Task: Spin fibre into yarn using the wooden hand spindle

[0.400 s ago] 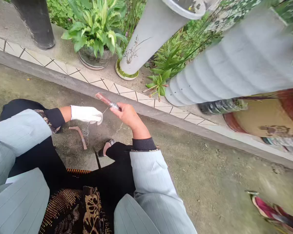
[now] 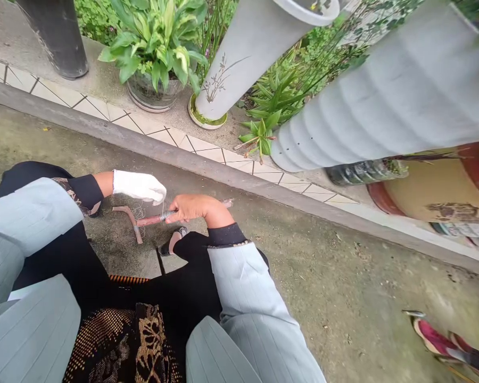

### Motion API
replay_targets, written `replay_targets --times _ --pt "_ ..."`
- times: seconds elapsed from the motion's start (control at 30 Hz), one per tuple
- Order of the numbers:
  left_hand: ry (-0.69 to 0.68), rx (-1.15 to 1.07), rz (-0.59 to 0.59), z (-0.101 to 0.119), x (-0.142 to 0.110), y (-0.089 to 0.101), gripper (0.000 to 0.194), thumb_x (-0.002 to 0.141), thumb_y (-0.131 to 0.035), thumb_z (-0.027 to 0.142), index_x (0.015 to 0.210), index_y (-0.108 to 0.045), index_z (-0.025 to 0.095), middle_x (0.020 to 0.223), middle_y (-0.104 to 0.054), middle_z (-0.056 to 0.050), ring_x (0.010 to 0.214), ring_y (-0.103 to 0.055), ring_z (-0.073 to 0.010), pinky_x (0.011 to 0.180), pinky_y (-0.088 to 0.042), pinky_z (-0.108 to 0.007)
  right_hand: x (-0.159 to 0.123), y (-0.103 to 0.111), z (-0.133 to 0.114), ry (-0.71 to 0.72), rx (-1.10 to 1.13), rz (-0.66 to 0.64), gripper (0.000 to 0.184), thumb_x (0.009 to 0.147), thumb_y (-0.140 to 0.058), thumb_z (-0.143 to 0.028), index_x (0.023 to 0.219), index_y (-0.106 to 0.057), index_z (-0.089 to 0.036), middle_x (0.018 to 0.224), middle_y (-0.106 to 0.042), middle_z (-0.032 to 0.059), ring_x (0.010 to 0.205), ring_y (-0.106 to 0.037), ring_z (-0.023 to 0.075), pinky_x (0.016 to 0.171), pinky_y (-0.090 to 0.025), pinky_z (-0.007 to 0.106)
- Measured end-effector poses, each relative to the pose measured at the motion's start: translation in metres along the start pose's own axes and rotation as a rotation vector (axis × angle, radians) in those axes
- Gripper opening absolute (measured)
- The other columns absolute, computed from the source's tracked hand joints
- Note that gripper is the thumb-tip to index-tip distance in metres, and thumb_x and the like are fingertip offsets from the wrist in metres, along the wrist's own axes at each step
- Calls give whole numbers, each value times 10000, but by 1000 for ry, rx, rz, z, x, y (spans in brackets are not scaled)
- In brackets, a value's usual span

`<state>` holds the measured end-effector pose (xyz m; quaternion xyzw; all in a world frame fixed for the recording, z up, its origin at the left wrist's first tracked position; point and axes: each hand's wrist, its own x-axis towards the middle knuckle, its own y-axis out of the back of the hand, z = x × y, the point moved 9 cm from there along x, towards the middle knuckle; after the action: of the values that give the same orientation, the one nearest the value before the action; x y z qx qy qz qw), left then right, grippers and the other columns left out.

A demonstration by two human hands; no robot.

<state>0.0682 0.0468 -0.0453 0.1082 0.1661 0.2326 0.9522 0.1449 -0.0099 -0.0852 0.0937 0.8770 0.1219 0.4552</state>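
My right hand [image 2: 195, 206], bare, is closed around a reddish-brown stick [image 2: 147, 221] with silvery wire [image 2: 166, 215] wound about its middle. One end of the stick points left; the other shows past my wrist. In a white knitted glove, my left hand [image 2: 139, 186] pinches a strand of the thin wire, which runs down to the winding. Loose wire loops [image 2: 138, 209] hang below the glove. A bent, pinkish-brown piece [image 2: 123, 209] lies on the concrete below my left hand, partly behind the wire. My fingertips on the strand are too small to see clearly.
A raised kerb [image 2: 151, 149] with a tiled strip runs across in front of me. On it stand a potted leafy plant [image 2: 155, 96], a tall grey planter [image 2: 239, 58] and a ribbed grey planter [image 2: 343, 117]. Another person's red shoe [image 2: 433, 338] is at the lower right.
My right hand has lowered and turned the stick, from slanting up to nearly level, its left end now over the bent piece. The gloved hand has barely moved.
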Motion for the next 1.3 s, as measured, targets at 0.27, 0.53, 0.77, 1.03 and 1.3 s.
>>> replay_targets --times 0.27,0.53,0.77,1.03,1.3 --pt "5 -180 -152 -30 14 -15 283 946 -458 332 877 -590 92 632 -489 28 524 -398 -64 499 -313 -195 -40 59 -6 385 612 603 444 794 -632 -598 780 -569 -158 595 -511 -34 513 -441 78 508 -344 219" --pt "-45 27 -190 -17 8 -24 336 972 -432 351 907 -643 97 590 -478 33 532 -399 -68 527 -316 -198 -48 89 55 -157 291 1027 364 885 -571 -498 740 -580 -164 619 -575 23 577 -498 132 568 -345 260" --pt "5 84 -208 -13 6 -18 302 942 -466 329 783 -600 110 615 -476 23 533 -374 -65 540 -306 -208 -5 37 37 -207 -4 292 320 871 -610 -450 720 -600 -168 612 -572 17 560 -490 127 561 -324 273" --pt "78 -110 -232 -29 7 -22 296 926 -504 373 828 -592 108 595 -457 31 517 -356 -67 493 -276 -201 -13 15 -4 249 326 75 379 802 -657 -525 756 -606 -153 603 -550 -31 517 -480 78 524 -375 225" --pt "20 -224 -224 -28 9 -25 334 960 -456 389 927 -629 106 602 -463 26 514 -364 -72 490 -274 -207 -61 87 32 330 782 974 536 798 -572 -705 793 -572 -169 590 -508 -23 482 -405 78 473 -329 219"
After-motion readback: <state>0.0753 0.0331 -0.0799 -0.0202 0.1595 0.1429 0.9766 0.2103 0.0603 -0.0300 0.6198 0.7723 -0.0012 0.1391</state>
